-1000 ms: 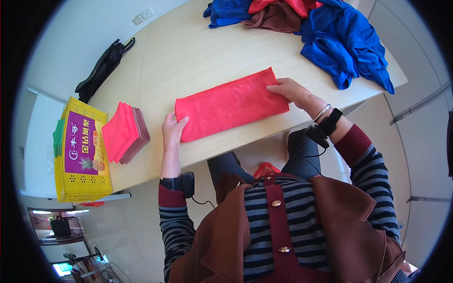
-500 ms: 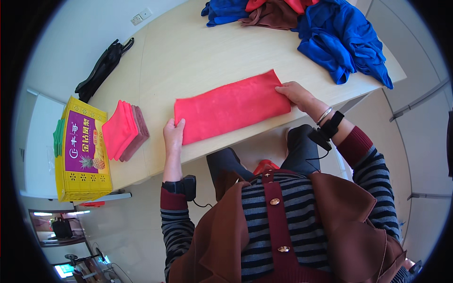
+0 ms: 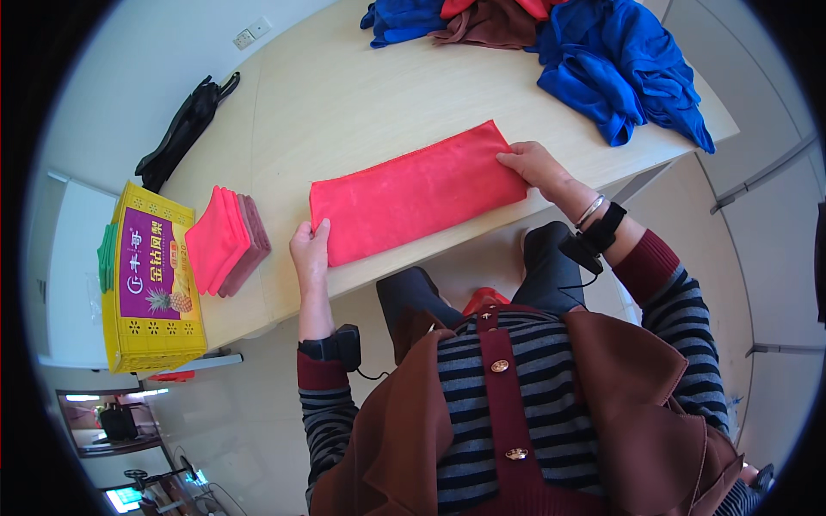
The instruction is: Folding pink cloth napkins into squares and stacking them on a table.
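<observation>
A red cloth (image 3: 413, 196), folded into a long rectangle, lies flat along the near edge of the table. My left hand (image 3: 310, 248) pinches its left end, thumb on top. At the other end my right hand (image 3: 535, 167) grips the right edge, its thumb also above the fabric. The fingers beneath the cloth are hidden. To the left of my left hand sits a stack of folded cloths, with red ones (image 3: 215, 239) beside brownish ones (image 3: 249, 249).
A yellow and purple carton (image 3: 155, 275) stands at the table's left edge, green folded cloths (image 3: 107, 258) by it. Behind lies a black umbrella-like bundle (image 3: 185, 133). Crumpled blue cloths (image 3: 607, 73) and a brown cloth (image 3: 486, 24) heap at the far right of the pale table (image 3: 344, 95).
Both hands and the red cloth have shifted slightly to the left in view. The grip at each end is the same.
</observation>
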Action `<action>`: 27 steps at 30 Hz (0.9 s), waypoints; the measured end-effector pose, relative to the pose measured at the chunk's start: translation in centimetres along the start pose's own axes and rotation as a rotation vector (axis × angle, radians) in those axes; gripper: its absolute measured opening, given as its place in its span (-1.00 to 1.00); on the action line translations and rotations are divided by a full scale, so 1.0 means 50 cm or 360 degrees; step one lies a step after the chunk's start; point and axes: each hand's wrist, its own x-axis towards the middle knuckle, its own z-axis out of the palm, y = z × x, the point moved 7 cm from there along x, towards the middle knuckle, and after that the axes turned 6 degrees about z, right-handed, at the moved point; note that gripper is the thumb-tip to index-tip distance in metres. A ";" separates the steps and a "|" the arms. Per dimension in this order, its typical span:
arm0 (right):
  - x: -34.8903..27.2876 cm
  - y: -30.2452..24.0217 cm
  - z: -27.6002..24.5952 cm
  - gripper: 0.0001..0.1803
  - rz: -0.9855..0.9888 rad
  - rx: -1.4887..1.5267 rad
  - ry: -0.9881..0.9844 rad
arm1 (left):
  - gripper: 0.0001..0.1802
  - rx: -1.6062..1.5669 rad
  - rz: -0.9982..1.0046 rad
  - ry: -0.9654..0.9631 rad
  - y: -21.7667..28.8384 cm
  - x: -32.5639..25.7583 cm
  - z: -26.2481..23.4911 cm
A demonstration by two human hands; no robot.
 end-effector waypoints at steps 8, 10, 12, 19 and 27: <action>0.003 0.005 -0.002 -0.68 -0.0023 -0.0062 0.0052 | -0.78 0.0143 -0.0071 -0.0072 -0.034 -0.004 -0.019; 0.000 0.006 -0.001 -0.68 0.0008 -0.0090 0.0036 | -0.75 0.0242 -0.0013 -0.0084 -0.038 0.001 -0.021; -0.001 0.010 -0.006 -0.68 0.0010 -0.0101 0.0027 | -0.74 0.0292 0.0014 -0.0087 -0.044 0.004 -0.022; 0.012 0.004 -0.006 -0.64 0.0000 -0.0147 0.0096 | -0.70 0.0428 0.0156 0.0063 -0.047 0.029 -0.023; 0.055 -0.027 -0.002 -0.61 -0.0187 -0.0366 0.0280 | -0.71 0.0518 0.0194 0.0090 -0.054 0.080 -0.009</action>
